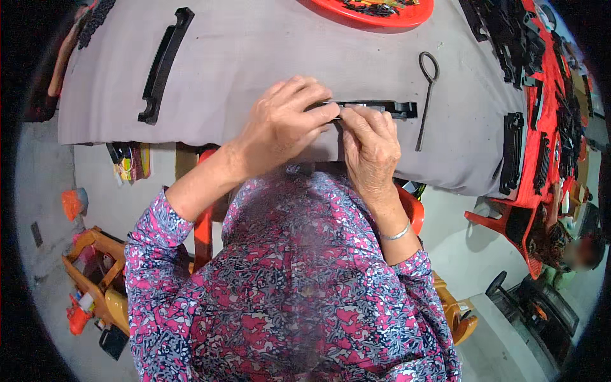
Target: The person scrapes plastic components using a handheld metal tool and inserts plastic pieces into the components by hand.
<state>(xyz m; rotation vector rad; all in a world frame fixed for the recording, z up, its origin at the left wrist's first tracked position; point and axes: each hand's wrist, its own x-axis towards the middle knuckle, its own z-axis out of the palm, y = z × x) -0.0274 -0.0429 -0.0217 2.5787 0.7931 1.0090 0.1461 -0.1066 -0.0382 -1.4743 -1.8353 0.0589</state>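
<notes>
A long black plastic bar [402, 110] with notched ends lies on the cloth-covered table in front of me, its left part hidden behind my fingers. My left hand [286, 121] is closed over that hidden part, thumb and forefinger pinched together; what they hold is too small to make out. Close beside it, my right hand [372, 146] has its thumb and fingers pressed together on the bar's near edge. The fingertips of both hands almost meet. Another black bar [164, 67] of like shape lies apart at the far left.
A metal rod with a looped end [428, 79] lies right of my hands. At the far edge stands a red tray [382, 25] of small parts. Black plastic parts [512, 149] crowd the right side, by a red cloth [531, 172]. Another person [579, 251] is at the right rim.
</notes>
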